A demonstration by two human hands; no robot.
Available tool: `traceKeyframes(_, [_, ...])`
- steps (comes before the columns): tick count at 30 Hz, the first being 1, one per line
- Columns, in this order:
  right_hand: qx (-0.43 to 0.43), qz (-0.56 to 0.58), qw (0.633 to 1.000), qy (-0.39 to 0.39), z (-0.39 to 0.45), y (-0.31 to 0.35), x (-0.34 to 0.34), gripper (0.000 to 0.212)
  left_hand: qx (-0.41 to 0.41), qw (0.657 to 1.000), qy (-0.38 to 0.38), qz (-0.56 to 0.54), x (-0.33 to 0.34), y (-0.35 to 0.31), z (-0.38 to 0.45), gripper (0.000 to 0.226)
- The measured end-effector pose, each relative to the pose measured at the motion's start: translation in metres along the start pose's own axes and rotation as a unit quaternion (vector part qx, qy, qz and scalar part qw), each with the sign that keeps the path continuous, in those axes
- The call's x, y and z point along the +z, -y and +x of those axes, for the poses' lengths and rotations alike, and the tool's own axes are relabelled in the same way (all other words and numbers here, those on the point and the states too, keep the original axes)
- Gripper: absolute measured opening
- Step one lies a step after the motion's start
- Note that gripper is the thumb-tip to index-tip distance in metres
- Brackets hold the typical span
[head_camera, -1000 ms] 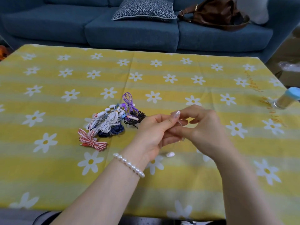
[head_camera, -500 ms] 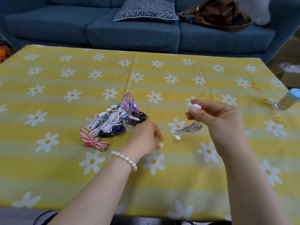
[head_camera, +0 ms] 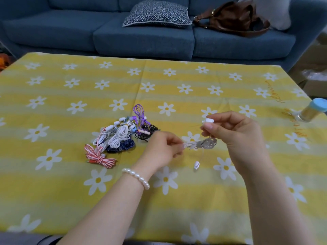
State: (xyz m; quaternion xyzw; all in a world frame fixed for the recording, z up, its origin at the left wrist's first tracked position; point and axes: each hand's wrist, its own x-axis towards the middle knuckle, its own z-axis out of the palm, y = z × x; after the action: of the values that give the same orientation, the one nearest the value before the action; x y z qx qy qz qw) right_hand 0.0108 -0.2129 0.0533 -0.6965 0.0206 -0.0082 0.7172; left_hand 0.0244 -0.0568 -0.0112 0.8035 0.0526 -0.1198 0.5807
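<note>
Now closer, left hand (head_camera: 160, 149) pinches grey coiled earphone cable (head_camera: 206, 144); right hand (head_camera: 244, 137) pinches white earbud (head_camera: 209, 120) above yellow flowered tabletop (head_camera: 70, 183).

Grey coiled earphone cable (head_camera: 205, 143) held above table, white earbud (head_camera: 196, 164) dangling.

- two bare forearms come in from the bottom edge of the view, one on each side, uncovered all the way to the wrists.
- the left hand (head_camera: 159, 147) has a pearl bracelet (head_camera: 136, 177) round its wrist: a single strand of small, white, oval beads with a soft shine, fitting close.
- the right hand (head_camera: 242, 138) shows a thumbnail (head_camera: 209, 126) that is rounded, fairly long and pale, with a light gloss.
</note>
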Motion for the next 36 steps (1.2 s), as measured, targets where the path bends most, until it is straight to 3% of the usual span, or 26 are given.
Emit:
traceKeyframes(2, [0.008,0.011,1.000,0.006,0.001,0.000,0.000,0.014,-0.033,0.966,0.036,-0.253,-0.009,-0.019,-0.008,0.008])
traceKeyframes(3, [0.012,0.023,1.000,0.009,0.000,0.001,0.001,0.018,-0.041,0.944,0.055,-0.323,-0.014,-0.026,-0.012,0.008])
traceKeyframes(8, [0.021,0.052,0.998,0.034,-0.002,0.002,0.009,0.025,-0.047,0.881,0.121,-0.455,-0.026,-0.039,-0.023,0.018])
traceKeyframes(15, [0.000,0.059,0.996,0.065,-0.005,0.003,0.018,0.010,-0.040,0.863,0.147,-0.482,-0.021,-0.040,-0.025,0.019])
traceKeyframes(21, [-0.013,0.024,0.999,0.045,-0.006,0.004,0.018,0.009,-0.038,0.870,0.132,-0.473,-0.021,-0.039,-0.025,0.021])
traceKeyframes(27, [-0.022,-0.055,0.998,0.009,-0.005,0.000,0.020,0.014,-0.057,0.878,0.070,-0.471,-0.020,-0.037,-0.022,0.017])
traceKeyframes(36, [-0.030,-0.042,0.999,0.002,-0.004,0.000,0.020,0.013,-0.081,0.879,0.068,-0.464,-0.019,-0.037,-0.023,0.013])
